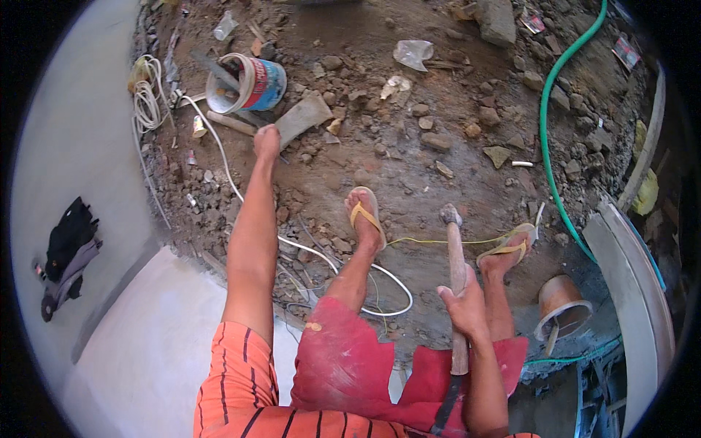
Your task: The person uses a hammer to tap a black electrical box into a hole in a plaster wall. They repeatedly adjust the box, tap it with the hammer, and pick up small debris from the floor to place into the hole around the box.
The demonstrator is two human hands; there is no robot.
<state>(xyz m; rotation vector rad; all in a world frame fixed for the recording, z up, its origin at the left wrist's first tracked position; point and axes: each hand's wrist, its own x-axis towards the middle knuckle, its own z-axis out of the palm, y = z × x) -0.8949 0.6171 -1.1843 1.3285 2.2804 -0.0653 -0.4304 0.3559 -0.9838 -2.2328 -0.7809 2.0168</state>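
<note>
My left hand (267, 143) reaches forward, its fist closed at the near end of a flat grey blade-like piece (304, 117), whose exact kind I cannot make out. A rounded wooden handle (232, 123) lies just left of the fist, beside a tilted blue, red and white bucket (255, 84) holding tools. Close to my right thigh, my right hand (466, 305) wraps around the wooden handle of a hammer (456, 255). Its small greyish head points away from me, over the ground between my sandalled feet.
Rubble (438, 142) and dirt cover the ground. A white cable (307, 248) loops past my left foot. A green hose (548, 109) curves down the right, near a dirty tipped bucket (564, 306). Dark cloth (69, 241) lies on the smooth pale surface at left.
</note>
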